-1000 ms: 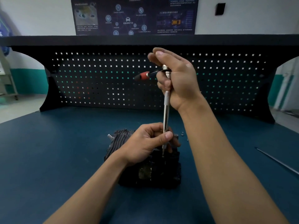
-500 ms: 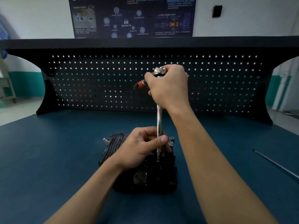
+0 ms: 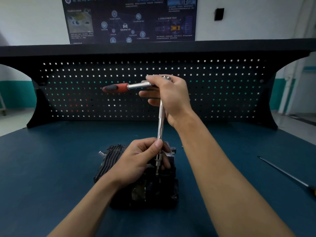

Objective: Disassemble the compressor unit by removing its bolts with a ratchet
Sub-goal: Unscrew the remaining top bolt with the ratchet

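Right hand (image 3: pixel 171 98) is wrapped around the ratchet (image 3: pixel 136 86) head, red handle sticking out left. Left hand (image 3: pixel 142 159) pinches the long extension bar (image 3: pixel 160 120) low down, right over the black compressor unit (image 3: pixel 145 189) on the blue table (image 3: pixel 51 168).

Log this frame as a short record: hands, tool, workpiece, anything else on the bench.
left hand: pinches the extension bar low, just above the compressor unit
right hand: grips the ratchet at its head, red handle pointing left
extension bar: near upright, tip down on the unit
bench: blue table, long thin tool lying at right
backdrop: black pegboard
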